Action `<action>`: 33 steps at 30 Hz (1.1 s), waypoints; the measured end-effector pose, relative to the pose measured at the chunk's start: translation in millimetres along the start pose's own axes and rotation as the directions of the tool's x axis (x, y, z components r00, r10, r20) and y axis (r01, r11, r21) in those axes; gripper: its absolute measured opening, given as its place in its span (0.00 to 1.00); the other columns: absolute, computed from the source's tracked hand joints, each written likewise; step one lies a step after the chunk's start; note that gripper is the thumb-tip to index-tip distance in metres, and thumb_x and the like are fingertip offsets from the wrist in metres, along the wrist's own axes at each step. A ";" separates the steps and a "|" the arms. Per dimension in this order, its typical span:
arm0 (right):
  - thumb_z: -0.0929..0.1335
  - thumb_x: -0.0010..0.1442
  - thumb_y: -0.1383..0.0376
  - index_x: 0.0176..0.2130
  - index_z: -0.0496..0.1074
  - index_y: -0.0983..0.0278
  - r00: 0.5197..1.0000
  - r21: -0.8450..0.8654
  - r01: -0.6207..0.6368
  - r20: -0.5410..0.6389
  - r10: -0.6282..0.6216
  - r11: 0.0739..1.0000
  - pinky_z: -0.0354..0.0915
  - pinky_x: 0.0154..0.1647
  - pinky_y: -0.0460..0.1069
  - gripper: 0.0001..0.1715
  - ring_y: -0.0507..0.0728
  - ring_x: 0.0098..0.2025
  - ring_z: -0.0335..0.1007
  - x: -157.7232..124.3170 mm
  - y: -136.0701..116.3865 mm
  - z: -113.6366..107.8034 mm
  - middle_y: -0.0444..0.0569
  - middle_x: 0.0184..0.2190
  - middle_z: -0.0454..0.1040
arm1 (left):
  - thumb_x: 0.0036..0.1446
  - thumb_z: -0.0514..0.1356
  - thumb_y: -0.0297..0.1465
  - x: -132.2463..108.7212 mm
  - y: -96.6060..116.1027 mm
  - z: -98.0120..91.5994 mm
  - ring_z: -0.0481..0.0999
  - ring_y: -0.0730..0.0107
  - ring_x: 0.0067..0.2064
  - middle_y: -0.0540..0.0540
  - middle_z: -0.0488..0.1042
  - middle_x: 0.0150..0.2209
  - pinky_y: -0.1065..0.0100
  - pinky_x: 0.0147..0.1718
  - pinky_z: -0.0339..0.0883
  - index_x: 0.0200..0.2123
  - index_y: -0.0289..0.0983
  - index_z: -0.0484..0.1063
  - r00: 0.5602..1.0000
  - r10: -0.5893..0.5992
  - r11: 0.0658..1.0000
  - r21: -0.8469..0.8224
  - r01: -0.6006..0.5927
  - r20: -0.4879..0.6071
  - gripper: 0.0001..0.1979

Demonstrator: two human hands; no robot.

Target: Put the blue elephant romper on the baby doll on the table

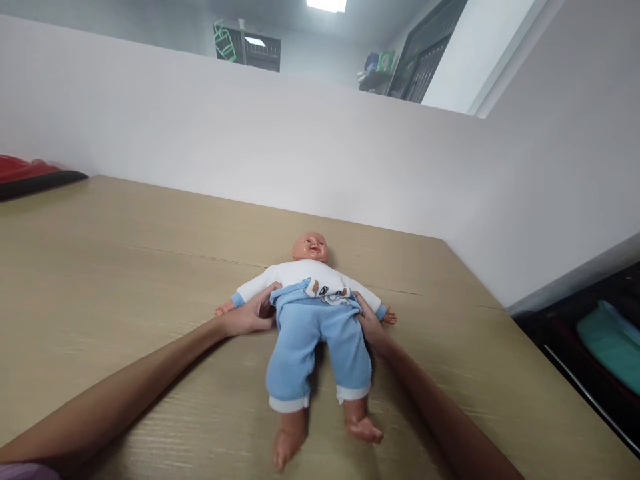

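A baby doll (310,248) lies on its back on the wooden table, head away from me and bare feet toward me. It wears a white top (293,272) with blue cuffs and light blue pants (295,340) with white hems. My left hand (254,312) is closed on the pants' waistband at the left hip, its fingertips partly hidden by the cloth. On the other hip, my right hand (369,321) grips the waistband too, its fingers mostly hidden. Folded cloth with a printed animal face (330,293) bunches at the waist.
The wooden table (125,267) meets a white wall (250,140) at the back. At the far left lies a red and black item (35,175). Beyond the right edge, lower down, a teal cloth (610,340) rests on something dark.
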State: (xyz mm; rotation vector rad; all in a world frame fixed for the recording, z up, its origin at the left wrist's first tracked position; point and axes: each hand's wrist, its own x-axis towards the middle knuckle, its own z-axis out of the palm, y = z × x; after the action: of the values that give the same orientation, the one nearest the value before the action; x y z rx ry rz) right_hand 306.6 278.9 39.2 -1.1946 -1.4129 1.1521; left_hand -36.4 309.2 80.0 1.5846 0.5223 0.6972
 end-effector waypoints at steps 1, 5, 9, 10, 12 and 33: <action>0.72 0.58 0.55 0.62 0.72 0.54 1.000 -0.008 0.006 0.024 -0.005 1.000 0.52 0.78 0.61 0.34 0.67 0.71 0.64 -1.4 -1.4 -3.4 0.51 0.62 0.76 | 0.55 0.70 0.38 -3.5 2.1 -0.3 0.70 0.65 0.42 0.50 0.69 0.41 0.64 0.44 0.67 0.46 0.41 0.62 1.000 0.001 0.997 0.071 -0.003 0.026 0.23; 0.76 0.56 0.56 0.65 0.69 0.54 0.980 0.009 -0.003 0.197 0.001 1.000 0.53 0.78 0.61 0.39 0.66 0.72 0.64 -8.8 -7.8 -17.1 0.53 0.64 0.74 | 0.59 0.69 0.39 -12.3 8.4 2.8 0.69 0.65 0.45 0.51 0.67 0.42 0.65 0.47 0.67 0.47 0.41 0.61 1.000 -0.011 0.952 0.307 0.005 0.017 0.22; 0.81 0.52 0.59 0.69 0.61 0.56 0.930 0.054 -0.005 0.368 -0.015 0.999 0.59 0.74 0.60 0.52 0.65 0.70 0.67 -15.9 -15.6 -22.1 0.56 0.66 0.70 | 0.63 0.66 0.44 -12.8 10.1 5.2 0.70 0.64 0.43 0.50 0.67 0.42 0.65 0.46 0.67 0.47 0.40 0.63 1.000 0.011 0.903 0.429 -0.008 -0.004 0.20; 0.82 0.52 0.60 0.68 0.61 0.56 0.927 0.039 0.009 0.375 -0.023 0.999 0.61 0.72 0.59 0.52 0.65 0.68 0.69 -16.9 -17.6 -21.4 0.57 0.65 0.71 | 0.64 0.66 0.45 -12.7 10.5 5.0 0.70 0.64 0.43 0.50 0.68 0.42 0.65 0.45 0.67 0.47 0.40 0.63 1.000 0.010 0.890 0.456 -0.013 0.010 0.20; 0.82 0.51 0.62 0.65 0.63 0.57 0.932 -0.004 0.045 0.361 -0.041 0.999 0.65 0.68 0.56 0.49 0.64 0.64 0.73 -17.8 -21.3 -18.7 0.55 0.60 0.75 | 0.64 0.66 0.44 -12.7 11.3 3.6 0.72 0.62 0.45 0.49 0.70 0.43 0.64 0.46 0.68 0.48 0.39 0.64 1.000 -0.003 0.860 0.510 -0.013 0.030 0.19; 0.67 0.71 0.55 0.46 0.77 0.57 0.931 -0.255 0.362 0.155 -0.331 0.897 0.70 0.58 0.58 0.12 0.63 0.50 0.73 -0.5 -7.7 -16.5 0.51 0.44 0.77 | 0.63 0.54 0.28 -2.1 6.1 3.1 0.74 0.59 0.53 0.43 0.76 0.51 0.60 0.58 0.67 0.33 0.38 0.74 0.990 0.104 0.872 0.487 -0.046 -0.092 0.10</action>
State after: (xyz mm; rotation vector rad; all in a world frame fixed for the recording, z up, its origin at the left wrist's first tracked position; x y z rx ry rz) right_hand 322.0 279.2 49.0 -1.0215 -1.8346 0.7929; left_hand -36.1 304.7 85.6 2.0514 0.7688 0.7587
